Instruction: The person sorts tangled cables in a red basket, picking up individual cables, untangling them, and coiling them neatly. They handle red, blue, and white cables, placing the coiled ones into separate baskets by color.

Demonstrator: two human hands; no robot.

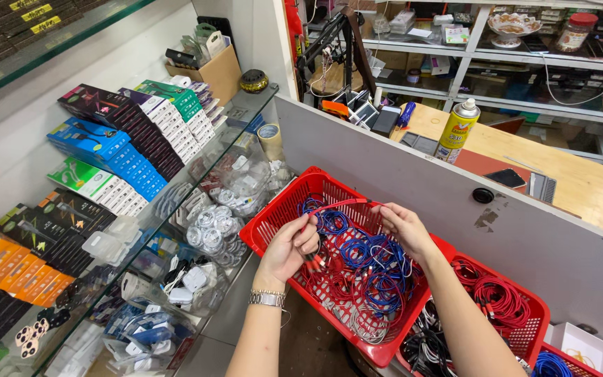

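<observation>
I see my left hand (291,244) and right hand (403,225) over the red basket (273,222), stretching a red cable (340,204) between them; each hand's fingers are pinched together on one end of it. Below lie coiled blue cables (368,258) and more red ones. A second red basket (533,328) sits just beside, to the right

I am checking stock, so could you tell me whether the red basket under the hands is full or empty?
Partly full: the red basket holds coiled blue and red cables across its bottom, with wall showing above them.
</observation>
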